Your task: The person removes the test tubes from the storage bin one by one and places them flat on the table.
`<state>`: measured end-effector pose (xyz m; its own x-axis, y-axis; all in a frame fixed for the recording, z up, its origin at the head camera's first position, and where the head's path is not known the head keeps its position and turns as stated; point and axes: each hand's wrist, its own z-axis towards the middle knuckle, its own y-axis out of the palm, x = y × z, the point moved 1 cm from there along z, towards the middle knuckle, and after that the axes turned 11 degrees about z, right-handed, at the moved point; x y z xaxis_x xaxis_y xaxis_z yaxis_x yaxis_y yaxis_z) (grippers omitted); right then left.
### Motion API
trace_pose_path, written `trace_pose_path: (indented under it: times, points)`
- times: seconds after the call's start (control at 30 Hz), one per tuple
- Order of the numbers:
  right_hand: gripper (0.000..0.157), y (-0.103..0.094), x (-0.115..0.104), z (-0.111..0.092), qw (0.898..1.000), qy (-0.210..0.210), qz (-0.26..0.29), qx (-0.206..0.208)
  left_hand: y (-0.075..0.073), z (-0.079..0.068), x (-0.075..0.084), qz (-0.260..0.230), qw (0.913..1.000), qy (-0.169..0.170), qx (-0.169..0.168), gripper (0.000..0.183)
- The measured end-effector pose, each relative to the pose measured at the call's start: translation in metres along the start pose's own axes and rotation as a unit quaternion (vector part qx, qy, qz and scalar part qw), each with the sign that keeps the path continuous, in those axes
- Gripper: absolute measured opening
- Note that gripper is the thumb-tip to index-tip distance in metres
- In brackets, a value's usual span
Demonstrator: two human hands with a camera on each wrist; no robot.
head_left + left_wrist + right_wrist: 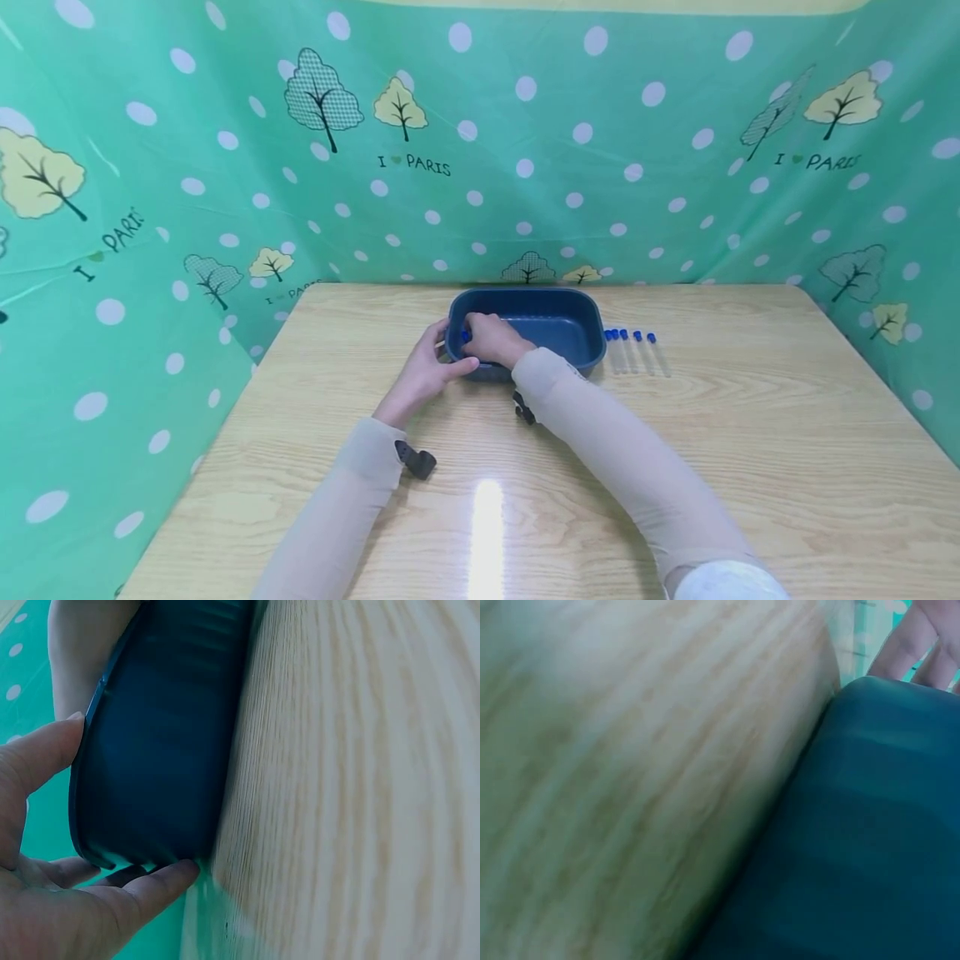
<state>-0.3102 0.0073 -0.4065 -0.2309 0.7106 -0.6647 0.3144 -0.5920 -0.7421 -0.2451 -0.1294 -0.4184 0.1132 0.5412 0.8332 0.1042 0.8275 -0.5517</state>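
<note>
A dark blue plastic basin [566,335] sits near the back of the wooden table. My left hand [426,371] holds its left end, the thumb on the rim and the other fingers around the outer corner, as the left wrist view shows closely. Over the front rim my right hand [492,339] reaches down into the basin's left part. Its fingers pinch a blue-capped tube, of which only the blue cap [466,336] shows; the rest is hidden. The right wrist view has the basin's outer wall [870,825] but not the right hand's fingertips.
Several clear tubes with blue caps [638,337] lie side by side on the table, just right of the basin. Behind the wooden table [360,333] hangs a green dotted cloth [525,200], which also runs along both sides.
</note>
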Motion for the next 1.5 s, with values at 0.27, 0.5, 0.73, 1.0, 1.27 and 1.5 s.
trace_pose_path:
  times: [0.27, 0.5, 0.73, 1.0, 1.27, 1.5]
  points:
    - [0.036, 0.001, 0.000, -0.001, 1.000, -0.007, -0.005, 0.003, -0.003, 0.001, 0.002, -0.009, 0.9998, 0.002, -0.019, 0.087]
    - [0.036, 0.001, 0.000, -0.001, 1.000, -0.009, -0.009, -0.003, -0.011, -0.016, 0.030, -0.005, 0.9996, 0.004, -0.029, 0.081]
    - [0.033, 0.001, 0.001, 0.001, 1.000, -0.009, -0.016, 0.003, -0.012, -0.020, 0.035, -0.002, 0.9996, 0.005, -0.027, 0.081]
    - [0.034, 0.004, 0.003, 0.002, 0.999, -0.010, -0.031, 0.000, -0.003, -0.001, 0.002, -0.001, 0.9999, 0.007, -0.015, 0.087]
    - [0.032, 0.006, 0.004, 0.004, 0.999, -0.013, -0.037, -0.002, -0.010, -0.018, 0.028, -0.006, 0.9996, 0.006, -0.026, 0.082]
    - [0.034, 0.003, 0.003, 0.003, 1.000, -0.011, -0.016, -0.002, -0.009, -0.011, 0.020, -0.006, 0.9996, 0.003, -0.028, 0.083]
